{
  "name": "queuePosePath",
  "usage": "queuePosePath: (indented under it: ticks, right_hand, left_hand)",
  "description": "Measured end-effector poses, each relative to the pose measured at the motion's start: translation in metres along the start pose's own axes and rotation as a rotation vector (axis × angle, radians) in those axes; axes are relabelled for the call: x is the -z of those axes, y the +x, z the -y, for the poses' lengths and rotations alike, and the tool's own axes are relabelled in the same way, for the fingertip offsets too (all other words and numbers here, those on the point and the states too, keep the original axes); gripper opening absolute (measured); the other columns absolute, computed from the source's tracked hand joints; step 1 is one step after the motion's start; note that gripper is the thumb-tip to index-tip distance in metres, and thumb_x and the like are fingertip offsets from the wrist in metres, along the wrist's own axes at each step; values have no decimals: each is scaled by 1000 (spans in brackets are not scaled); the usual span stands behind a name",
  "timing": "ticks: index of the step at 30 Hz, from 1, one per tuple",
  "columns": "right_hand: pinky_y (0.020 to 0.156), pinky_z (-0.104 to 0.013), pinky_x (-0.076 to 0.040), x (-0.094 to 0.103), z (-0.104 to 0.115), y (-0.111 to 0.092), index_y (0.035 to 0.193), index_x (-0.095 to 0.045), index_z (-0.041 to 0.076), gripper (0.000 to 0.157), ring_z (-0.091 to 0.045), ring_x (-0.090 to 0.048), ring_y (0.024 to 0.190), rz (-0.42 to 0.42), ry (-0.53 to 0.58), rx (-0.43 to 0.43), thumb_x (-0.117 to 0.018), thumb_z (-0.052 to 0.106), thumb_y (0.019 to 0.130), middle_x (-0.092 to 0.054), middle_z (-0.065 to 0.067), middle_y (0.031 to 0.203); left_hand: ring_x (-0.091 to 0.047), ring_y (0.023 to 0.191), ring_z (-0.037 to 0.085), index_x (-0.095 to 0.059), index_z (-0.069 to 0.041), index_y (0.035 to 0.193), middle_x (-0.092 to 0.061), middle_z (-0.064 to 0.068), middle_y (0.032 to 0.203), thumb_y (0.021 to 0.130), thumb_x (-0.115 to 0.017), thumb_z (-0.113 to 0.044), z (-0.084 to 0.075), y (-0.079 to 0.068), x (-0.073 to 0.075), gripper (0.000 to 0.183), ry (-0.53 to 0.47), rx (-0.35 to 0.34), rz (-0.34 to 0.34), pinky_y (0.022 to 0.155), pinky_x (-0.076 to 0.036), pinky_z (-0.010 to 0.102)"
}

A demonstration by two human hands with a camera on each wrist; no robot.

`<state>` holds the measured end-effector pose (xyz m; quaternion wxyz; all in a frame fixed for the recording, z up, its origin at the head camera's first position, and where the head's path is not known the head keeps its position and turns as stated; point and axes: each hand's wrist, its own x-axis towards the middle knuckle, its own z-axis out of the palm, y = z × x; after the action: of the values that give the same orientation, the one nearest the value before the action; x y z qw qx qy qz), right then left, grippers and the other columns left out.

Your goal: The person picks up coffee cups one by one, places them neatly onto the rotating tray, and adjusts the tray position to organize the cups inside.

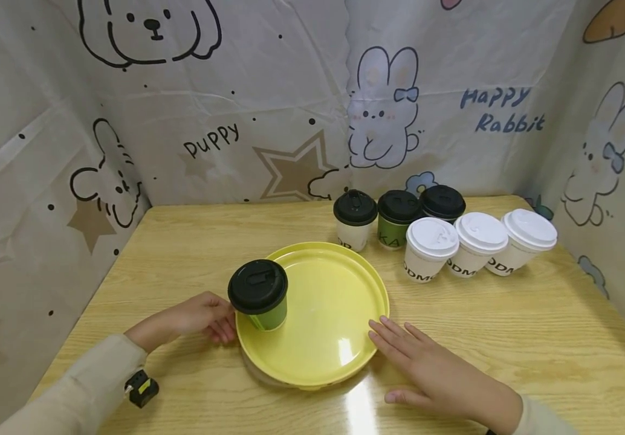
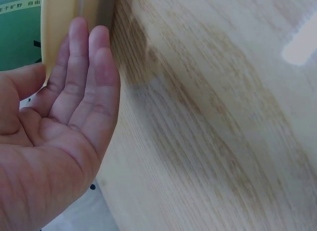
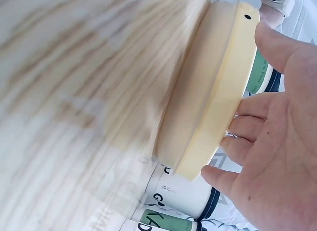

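A round yellow tray lies on the wooden table, carrying a green paper cup with a black lid near its left edge. My left hand is at the tray's left side, beside that cup. In the left wrist view, its fingers are nearly straight along the tray's outer wall, with the thumb tip close to the rim. Across from it, my right hand has its fingers extended, fingertips at the tray's right rim. The right wrist view shows these fingers against the tray's side wall.
At the back right stand a white cup with a black lid, a green one with a black lid and another black-lidded cup. Before them are three white-lidded cups. A printed cloth encloses the table's back and sides.
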<state>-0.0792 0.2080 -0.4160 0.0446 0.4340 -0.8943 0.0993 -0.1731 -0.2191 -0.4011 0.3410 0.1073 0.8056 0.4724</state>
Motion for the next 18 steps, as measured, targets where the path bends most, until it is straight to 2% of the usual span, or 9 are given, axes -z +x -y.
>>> queuePosePath:
  ticks: [9, 11, 14, 16, 18]
  right_hand:
    - [114, -21, 10, 2, 1, 0, 151, -25, 6, 85, -28, -27, 142, 13, 25, -16, -58, 53, 89, -27, -13, 156]
    - [116, -25, 6, 4, -1, 2, 152, -21, 7, 87, -27, -26, 143, 26, 47, -35, -59, 53, 89, -25, -11, 157]
    - [118, -37, -7, 10, -8, 7, 154, -16, 9, 90, -25, -20, 145, 60, 86, -77, -60, 52, 88, -21, -10, 158]
    - [116, -47, -16, 16, -13, 11, 154, -15, 10, 90, -26, -18, 145, 78, 104, -98, -61, 51, 88, -19, -10, 158]
    - [113, -52, -19, 20, -19, 15, 154, -16, 9, 89, -26, -17, 146, 88, 118, -117, -62, 49, 88, -18, -12, 158]
  left_hand:
    - [-66, 71, 17, -65, 7, 93, -69, 9, 78, 102, -39, -14, -3, 0, 0, 35, 8, 2, -4, 64, -56, 31]
    - [-66, 71, 17, -65, 7, 94, -69, 9, 79, 102, -39, -15, -4, -1, 0, 35, 14, -5, -5, 65, -56, 32]
    - [-66, 72, 19, -66, 7, 94, -69, 9, 80, 102, -40, -17, -4, -3, 2, 36, 25, -8, -9, 66, -56, 32]
    - [-67, 74, 19, -66, 6, 94, -70, 10, 81, 101, -42, -21, -3, -5, 3, 37, 30, -2, -1, 67, -56, 33]
    - [-68, 75, 19, -67, 5, 95, -70, 10, 82, 101, -45, -26, -2, -7, 3, 39, 32, 6, 23, 68, -56, 32]
